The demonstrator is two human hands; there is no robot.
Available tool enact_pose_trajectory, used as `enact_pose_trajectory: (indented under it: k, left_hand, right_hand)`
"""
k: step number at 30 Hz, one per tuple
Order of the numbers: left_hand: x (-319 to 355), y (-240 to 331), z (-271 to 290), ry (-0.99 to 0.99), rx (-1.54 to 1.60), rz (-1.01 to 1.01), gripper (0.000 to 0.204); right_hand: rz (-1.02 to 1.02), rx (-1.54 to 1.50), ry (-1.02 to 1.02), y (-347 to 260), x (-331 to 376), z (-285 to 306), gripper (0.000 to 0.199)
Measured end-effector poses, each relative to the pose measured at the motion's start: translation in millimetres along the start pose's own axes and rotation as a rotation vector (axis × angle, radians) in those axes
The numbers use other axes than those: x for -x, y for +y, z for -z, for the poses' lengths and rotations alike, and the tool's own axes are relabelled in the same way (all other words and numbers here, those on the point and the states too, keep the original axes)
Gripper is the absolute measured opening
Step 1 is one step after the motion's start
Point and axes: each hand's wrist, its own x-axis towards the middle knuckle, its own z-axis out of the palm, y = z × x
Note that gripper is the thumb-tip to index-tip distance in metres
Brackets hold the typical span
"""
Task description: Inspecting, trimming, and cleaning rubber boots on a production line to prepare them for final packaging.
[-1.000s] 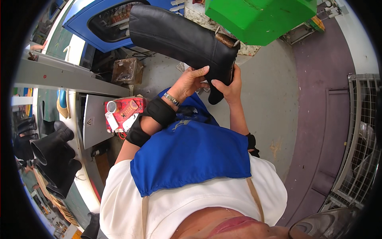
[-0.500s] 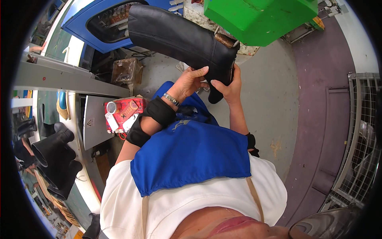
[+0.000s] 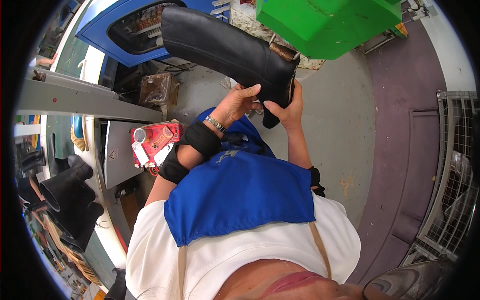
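Observation:
A tall black boot [image 3: 220, 45] lies sideways in front of me, its shaft stretching to the upper left and its toe pointing down toward me. My left hand [image 3: 241, 103] grips the foot part from the left, thumb on top and fingers curled beneath. On the other side, my right hand [image 3: 289, 107] closes round the forefoot and sole edge, with its thumb over the upper. The heel end is up against a small brown roller [image 3: 283, 51] at the green machine [image 3: 325, 25]; whether they touch, I cannot tell. Part of the sole is hidden by my right hand.
Several black boots [image 3: 70, 185] stand along the conveyor at the left. A red-covered box [image 3: 157, 142] with a glass jar sits beside my left forearm. Behind the boot's shaft is a blue machine [image 3: 105, 30]. A wire cage [image 3: 450, 175] stands at the right.
The boot has shifted very slightly, its toe now a touch higher. Both hands keep their hold. At the far left, another person's arm has moved among the boots.

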Motion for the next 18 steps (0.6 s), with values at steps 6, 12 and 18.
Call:
enact_pose_trajectory:
  k: [6, 12, 18]
  left_hand:
    - [-4.4, -0.9, 6.7, -0.042, -0.002, 0.002, 0.038]
    - [-10.7, -2.8, 15.6, -0.075, 0.007, 0.004, 0.047]
    - [-12.2, -3.7, 13.4, -0.082, 0.028, -0.009, 0.039]
  right_hand:
    - [0.016, 0.016, 0.010, 6.5, -0.3, 1.6, 0.087]
    - [0.041, 0.054, 0.018, 11.6, -0.6, 3.0, 0.088]
    - [0.056, 0.070, 0.011, 13.9, -1.6, 4.6, 0.088]
